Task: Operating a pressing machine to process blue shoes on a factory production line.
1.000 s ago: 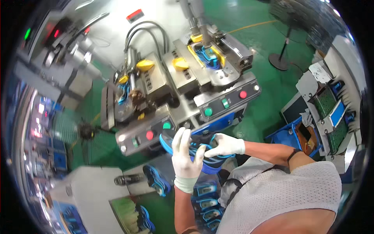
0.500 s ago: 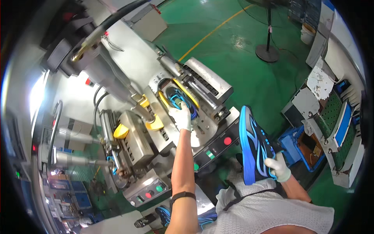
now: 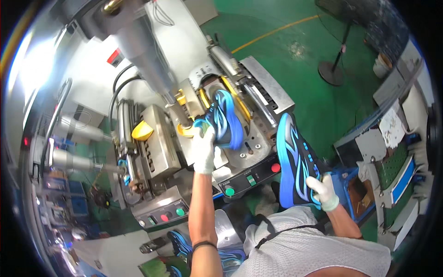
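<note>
The left hand (image 3: pixel 203 148) wears a white glove. It reaches up and grips the heel end of a black and blue shoe (image 3: pixel 224 121), with the fingers closed around it. That shoe sits in the middle of the view, in the cradle of a big grey machine (image 3: pixel 258 92), with its toe pointing toward 12 o'clock. A yellow pad (image 3: pixel 141 131) sits on the machine at 9 o'clock from the shoe.

The right hand (image 3: pixel 324 191) also wears a white glove. It is closed on the bottom end of a second blue shoe (image 3: pixel 293 159), which stands up with its sole facing us. This shoe is at 4 o'clock from the first one, well apart from it.

Below the machine is a panel with a red button (image 3: pixel 276 168) and a green button (image 3: pixel 230 191). More blue shoes (image 3: pixel 181 243) lie at 6 o'clock, near the left arm. A fan stand (image 3: pixel 333 69) is on the green floor (image 3: pixel 286 46) at 2 o'clock.
</note>
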Action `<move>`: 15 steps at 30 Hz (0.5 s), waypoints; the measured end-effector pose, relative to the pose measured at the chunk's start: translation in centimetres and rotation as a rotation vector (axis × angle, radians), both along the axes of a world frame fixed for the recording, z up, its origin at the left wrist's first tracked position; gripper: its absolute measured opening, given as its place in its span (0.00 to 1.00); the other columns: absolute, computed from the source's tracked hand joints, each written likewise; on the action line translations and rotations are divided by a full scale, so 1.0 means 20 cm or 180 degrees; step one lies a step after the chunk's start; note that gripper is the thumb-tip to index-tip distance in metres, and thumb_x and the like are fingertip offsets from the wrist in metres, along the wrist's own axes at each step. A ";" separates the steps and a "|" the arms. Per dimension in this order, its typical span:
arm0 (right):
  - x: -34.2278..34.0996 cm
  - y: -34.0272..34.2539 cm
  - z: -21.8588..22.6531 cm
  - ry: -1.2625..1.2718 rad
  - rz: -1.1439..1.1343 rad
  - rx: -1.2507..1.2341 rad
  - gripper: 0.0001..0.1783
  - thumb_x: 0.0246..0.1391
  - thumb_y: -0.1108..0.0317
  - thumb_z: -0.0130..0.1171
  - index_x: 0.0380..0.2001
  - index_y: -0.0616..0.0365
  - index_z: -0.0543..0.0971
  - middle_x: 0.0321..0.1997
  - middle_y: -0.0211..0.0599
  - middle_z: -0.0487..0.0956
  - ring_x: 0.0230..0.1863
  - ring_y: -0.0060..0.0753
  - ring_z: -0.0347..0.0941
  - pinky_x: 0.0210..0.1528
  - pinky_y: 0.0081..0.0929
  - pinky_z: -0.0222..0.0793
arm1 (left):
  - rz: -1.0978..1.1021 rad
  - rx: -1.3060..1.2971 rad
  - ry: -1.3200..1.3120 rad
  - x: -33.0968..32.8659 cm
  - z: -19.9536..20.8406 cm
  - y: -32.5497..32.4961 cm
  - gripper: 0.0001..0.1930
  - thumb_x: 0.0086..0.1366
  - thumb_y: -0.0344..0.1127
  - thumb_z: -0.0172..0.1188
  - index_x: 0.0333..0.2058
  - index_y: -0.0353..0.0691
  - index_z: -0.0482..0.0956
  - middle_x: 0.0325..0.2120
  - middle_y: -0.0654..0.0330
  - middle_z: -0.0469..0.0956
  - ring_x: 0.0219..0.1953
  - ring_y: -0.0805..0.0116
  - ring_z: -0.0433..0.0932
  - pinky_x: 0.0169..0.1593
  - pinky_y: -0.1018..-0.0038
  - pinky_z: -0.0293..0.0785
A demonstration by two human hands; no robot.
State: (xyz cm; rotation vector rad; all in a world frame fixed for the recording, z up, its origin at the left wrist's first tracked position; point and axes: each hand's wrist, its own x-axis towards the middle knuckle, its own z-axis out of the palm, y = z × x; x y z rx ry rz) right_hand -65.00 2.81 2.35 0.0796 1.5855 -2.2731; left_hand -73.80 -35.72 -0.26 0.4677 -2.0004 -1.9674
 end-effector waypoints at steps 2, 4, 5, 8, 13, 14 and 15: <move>-0.15 -0.20 0.13 0.0409 0.0036 0.0327 0.37 0.54 0.68 0.68 0.65 0.63 0.66 0.55 0.36 0.77 0.53 0.26 0.73 0.57 0.30 0.69 | 0.0327 -0.0170 -0.0013 0.38 -0.01 0.02 0.31 0.69 0.35 0.61 0.66 0.28 0.64 0.56 0.54 0.73 0.57 0.67 0.71 0.62 0.71 0.66; -0.44 -0.35 0.11 0.0240 0.0839 0.0514 0.33 0.55 0.66 0.68 0.62 0.62 0.69 0.44 0.31 0.80 0.38 0.21 0.75 0.40 0.24 0.73 | 0.0400 0.0076 -0.0116 0.76 0.18 0.15 0.31 0.69 0.33 0.60 0.67 0.27 0.62 0.57 0.55 0.73 0.57 0.68 0.71 0.62 0.71 0.65; -0.59 -0.49 0.20 0.0115 0.1149 0.0635 0.27 0.56 0.64 0.69 0.55 0.63 0.72 0.36 0.28 0.80 0.26 0.18 0.71 0.24 0.18 0.67 | 0.0569 0.0083 -0.0116 0.95 0.14 0.16 0.30 0.69 0.33 0.60 0.66 0.28 0.63 0.54 0.56 0.74 0.53 0.71 0.71 0.61 0.73 0.66; -1.10 -0.94 0.05 -0.0123 0.1845 0.0313 0.19 0.55 0.66 0.70 0.46 0.66 0.77 0.33 0.33 0.80 0.24 0.20 0.74 0.20 0.17 0.65 | 0.0600 0.0274 -0.0796 1.45 0.15 0.24 0.31 0.66 0.36 0.58 0.65 0.30 0.64 0.51 0.60 0.73 0.50 0.72 0.70 0.56 0.75 0.67; -1.58 -1.51 -0.70 0.2330 0.0764 0.4146 0.31 0.41 0.49 0.66 0.42 0.66 0.83 0.43 0.62 0.83 0.49 0.57 0.81 0.51 0.41 0.76 | 0.1114 -0.0062 -0.1259 1.96 -0.06 0.38 0.30 0.66 0.31 0.57 0.66 0.29 0.62 0.48 0.56 0.74 0.48 0.70 0.72 0.55 0.74 0.69; -1.63 -1.54 -0.87 0.2594 -0.0033 0.4391 0.32 0.39 0.49 0.65 0.40 0.68 0.83 0.42 0.62 0.83 0.48 0.56 0.81 0.50 0.43 0.76 | 0.1288 -0.0065 -0.1434 2.05 -0.17 0.40 0.30 0.66 0.31 0.56 0.66 0.29 0.62 0.48 0.55 0.74 0.48 0.69 0.72 0.54 0.74 0.69; -1.63 -1.62 -0.87 0.2739 0.0168 0.4276 0.30 0.39 0.49 0.65 0.36 0.68 0.83 0.39 0.62 0.83 0.44 0.56 0.82 0.48 0.43 0.76 | 0.1897 -0.0261 -0.1433 2.15 -0.30 0.48 0.30 0.66 0.29 0.56 0.65 0.29 0.62 0.49 0.53 0.74 0.49 0.67 0.73 0.56 0.72 0.69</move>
